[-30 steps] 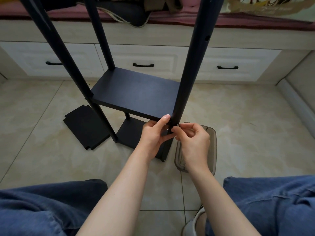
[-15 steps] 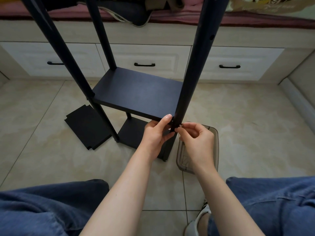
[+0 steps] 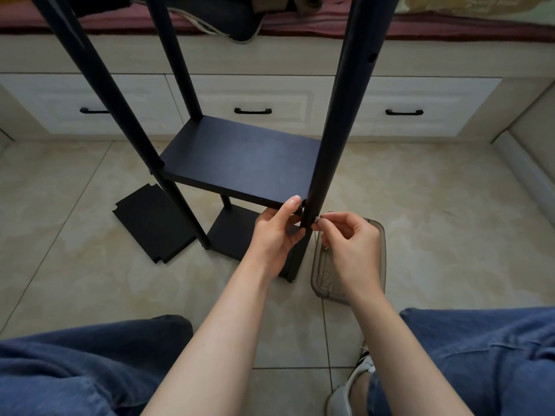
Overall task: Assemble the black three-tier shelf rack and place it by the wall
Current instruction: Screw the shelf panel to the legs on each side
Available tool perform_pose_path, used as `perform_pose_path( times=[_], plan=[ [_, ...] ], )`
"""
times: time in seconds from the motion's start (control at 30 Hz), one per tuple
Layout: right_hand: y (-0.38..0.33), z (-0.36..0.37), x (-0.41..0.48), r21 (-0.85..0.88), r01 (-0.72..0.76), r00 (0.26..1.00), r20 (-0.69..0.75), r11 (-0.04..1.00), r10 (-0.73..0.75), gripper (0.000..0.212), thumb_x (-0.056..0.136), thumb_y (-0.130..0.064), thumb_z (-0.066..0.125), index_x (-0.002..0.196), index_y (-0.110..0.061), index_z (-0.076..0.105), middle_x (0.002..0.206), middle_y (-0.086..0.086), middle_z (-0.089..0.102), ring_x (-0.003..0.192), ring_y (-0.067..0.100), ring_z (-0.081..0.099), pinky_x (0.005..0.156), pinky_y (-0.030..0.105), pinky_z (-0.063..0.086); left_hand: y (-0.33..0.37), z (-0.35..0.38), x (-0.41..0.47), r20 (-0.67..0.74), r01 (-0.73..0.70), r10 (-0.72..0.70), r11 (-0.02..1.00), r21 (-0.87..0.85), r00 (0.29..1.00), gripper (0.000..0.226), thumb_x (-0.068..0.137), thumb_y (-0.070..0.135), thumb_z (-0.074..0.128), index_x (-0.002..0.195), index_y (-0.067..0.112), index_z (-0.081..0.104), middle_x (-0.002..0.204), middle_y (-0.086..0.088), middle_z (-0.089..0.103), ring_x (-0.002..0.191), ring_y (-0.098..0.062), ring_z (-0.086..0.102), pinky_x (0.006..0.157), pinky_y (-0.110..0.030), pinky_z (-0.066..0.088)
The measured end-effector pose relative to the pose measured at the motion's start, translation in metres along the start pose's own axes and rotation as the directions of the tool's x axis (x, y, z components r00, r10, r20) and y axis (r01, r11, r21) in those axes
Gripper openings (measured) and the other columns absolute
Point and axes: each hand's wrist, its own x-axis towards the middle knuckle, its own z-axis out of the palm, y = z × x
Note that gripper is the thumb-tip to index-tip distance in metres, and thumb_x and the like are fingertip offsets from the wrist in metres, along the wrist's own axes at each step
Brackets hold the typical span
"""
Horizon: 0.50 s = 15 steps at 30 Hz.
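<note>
Right hand [image 3: 351, 250] has eased a touch out from the post [image 3: 339, 130], and a small silver screw [image 3: 317, 219] now shows at its fingertips, pinched tight against the post's side. Left hand [image 3: 276, 232] stays put, its grip closed on the front corner of the middle shelf [image 3: 240, 157], thumb on top, fingers underneath. The rack [image 3: 177, 190] stands upright on the tile floor [image 3: 420, 205] before the white drawers [image 3: 258, 97]. A spare board [image 3: 150, 223] lies flat just left of it, and a smoky plastic tray [image 3: 379, 235] sits under the right wrist.
</note>
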Motion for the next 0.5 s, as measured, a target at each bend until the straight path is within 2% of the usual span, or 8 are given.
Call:
perform_pose_path(
  times=[0.07,0.17,0.3,0.37,0.43,0.5],
  plan=[
    [0.0008,-0.0003,0.0,-0.037,0.013,1.0,0.002,0.999,-0.013,0.013,0.091,-0.012,0.068,0.087,-0.024,0.07,0.079,-0.007,0.074,0.082,0.006,0.072,0.078,0.03,0.059,-0.0002,0.0005,0.0,0.007,-0.003,0.003,1.0,-0.009,1.0,0.046,0.097,0.028,0.064,0.129,-0.004,0.059,0.109,-0.017,0.069,0.102,-0.028,0.068,0.092,-0.042,0.054],
    [0.0012,0.001,-0.0016,-0.108,0.057,0.998,0.002,0.993,-0.058,0.01,0.092,-0.013,0.067,0.089,-0.022,0.07,0.08,-0.009,0.073,0.081,0.003,0.069,0.079,0.029,0.058,-0.0014,0.0001,0.0009,0.013,-0.004,0.004,1.0,-0.009,1.0,0.045,0.097,0.029,0.065,0.128,-0.003,0.06,0.106,-0.015,0.071,0.098,-0.026,0.069,0.091,-0.041,0.054],
    [0.0018,0.001,-0.0012,-0.124,0.078,0.997,0.007,0.989,-0.078,0.008,0.093,-0.014,0.065,0.09,-0.02,0.069,0.082,-0.009,0.072,0.083,0.003,0.068,0.078,0.028,0.057,-0.0027,-0.0006,0.0021,0.032,-0.002,0.002,1.0,-0.004,0.999,0.029,0.097,0.03,0.066,0.111,0.005,0.067,0.105,-0.016,0.071,0.094,-0.025,0.069,0.083,-0.036,0.054],
    [0.0026,0.0001,-0.0004,-0.128,0.093,0.996,0.009,0.987,-0.093,0.008,0.093,-0.014,0.065,0.094,-0.022,0.068,0.083,-0.01,0.071,0.083,0.001,0.067,0.077,0.027,0.056,-0.0031,-0.0009,0.0019,0.033,-0.001,0.001,1.0,-0.009,0.999,0.027,0.097,0.029,0.066,0.111,0.005,0.068,0.107,-0.016,0.072,0.098,-0.026,0.069,0.085,-0.036,0.053],
    [0.0021,0.0009,0.0005,-0.161,0.134,0.991,0.045,0.978,-0.128,0.019,0.094,-0.012,0.064,0.107,-0.026,0.064,0.089,-0.013,0.067,0.087,0.0,0.064,0.076,0.024,0.055,-0.0026,-0.001,0.0012,0.03,-0.003,0.003,1.0,-0.007,1.0,0.036,0.097,0.029,0.066,0.119,0.0,0.065,0.112,-0.016,0.072,0.103,-0.026,0.069,0.086,-0.036,0.053],
    [0.0018,0.003,0.003,-0.201,0.191,0.977,0.131,0.961,-0.167,0.039,0.097,-0.006,0.058,0.128,-0.029,0.056,0.102,-0.006,0.061,0.094,0.005,0.06,0.081,0.027,0.055,-0.0019,-0.0006,0.0002,0.032,-0.004,0.004,1.0,0.004,0.999,0.045,0.097,0.03,0.066,0.127,-0.003,0.062,0.116,-0.016,0.07,0.106,-0.026,0.068,0.085,-0.035,0.053]
  ],
)
